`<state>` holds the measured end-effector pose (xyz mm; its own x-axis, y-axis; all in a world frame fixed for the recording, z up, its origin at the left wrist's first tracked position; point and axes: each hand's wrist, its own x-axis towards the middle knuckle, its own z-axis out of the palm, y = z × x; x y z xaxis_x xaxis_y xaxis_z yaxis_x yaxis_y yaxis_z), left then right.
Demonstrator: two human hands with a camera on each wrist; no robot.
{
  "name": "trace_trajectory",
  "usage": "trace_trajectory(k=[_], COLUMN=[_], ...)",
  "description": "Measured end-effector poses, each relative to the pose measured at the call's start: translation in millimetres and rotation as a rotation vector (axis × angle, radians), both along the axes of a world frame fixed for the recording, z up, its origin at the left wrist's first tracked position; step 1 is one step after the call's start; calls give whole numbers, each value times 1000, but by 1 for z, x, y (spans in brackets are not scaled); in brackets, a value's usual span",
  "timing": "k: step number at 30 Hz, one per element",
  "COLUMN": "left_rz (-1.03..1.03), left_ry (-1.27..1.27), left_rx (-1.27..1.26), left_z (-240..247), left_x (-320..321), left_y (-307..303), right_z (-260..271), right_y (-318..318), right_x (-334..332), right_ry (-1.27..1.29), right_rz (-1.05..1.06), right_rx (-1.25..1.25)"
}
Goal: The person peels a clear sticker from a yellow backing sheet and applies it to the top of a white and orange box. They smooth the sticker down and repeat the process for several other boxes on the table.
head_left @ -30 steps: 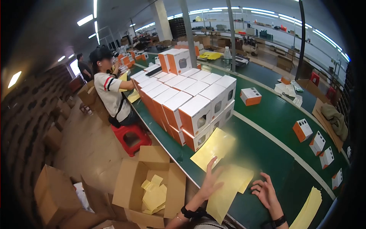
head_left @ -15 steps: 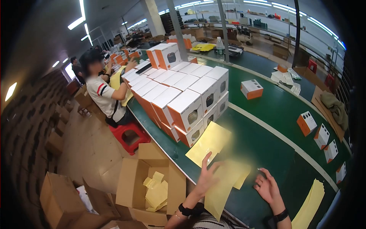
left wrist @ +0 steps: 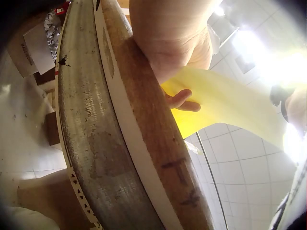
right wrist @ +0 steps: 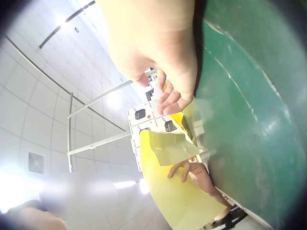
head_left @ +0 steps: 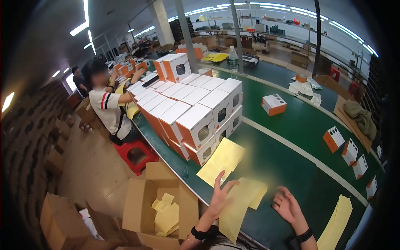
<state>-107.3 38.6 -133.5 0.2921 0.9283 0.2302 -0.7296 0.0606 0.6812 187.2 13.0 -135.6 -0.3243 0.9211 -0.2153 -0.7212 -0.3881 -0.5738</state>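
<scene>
In the head view, my left hand (head_left: 218, 201) is at the table's near edge and holds a thin yellow sheet (head_left: 238, 208) that stands up and bends over at the top. The right wrist view shows the fingers (right wrist: 184, 168) of that hand against the sheet's face. Another yellow sheet (head_left: 223, 156) lies flat just beyond the left fingertips, beside stacked boxes. My right hand (head_left: 287, 205) hovers above the green table, apart from the sheet, its fingers loosely bent with nothing in them. A strip-like stack of yellow sheets (head_left: 336, 223) lies right of it.
White and orange boxes (head_left: 189, 112) form a large stack at the left. Several single boxes (head_left: 333, 139) stand along the right, beyond the pale line. A carton (head_left: 137, 204) with yellow scraps stands below the table edge. A seated person (head_left: 110, 104) works farther left.
The head view has swung slightly, shifting the scene left. My left hand keeps hold of the yellow sheet. My right hand's fingers have bent in a little more.
</scene>
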Motion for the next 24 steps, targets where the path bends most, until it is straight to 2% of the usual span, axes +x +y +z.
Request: trace_trajectory(k=[24], left_rz=[-2], left_ry=[-49], left_rx=[-57], left_z=[-2], left_x=[-2], left_y=[2], right_z=[-3], right_y=[1], right_x=[4], right_ry=[45], right_rz=[41], right_rx=[-5])
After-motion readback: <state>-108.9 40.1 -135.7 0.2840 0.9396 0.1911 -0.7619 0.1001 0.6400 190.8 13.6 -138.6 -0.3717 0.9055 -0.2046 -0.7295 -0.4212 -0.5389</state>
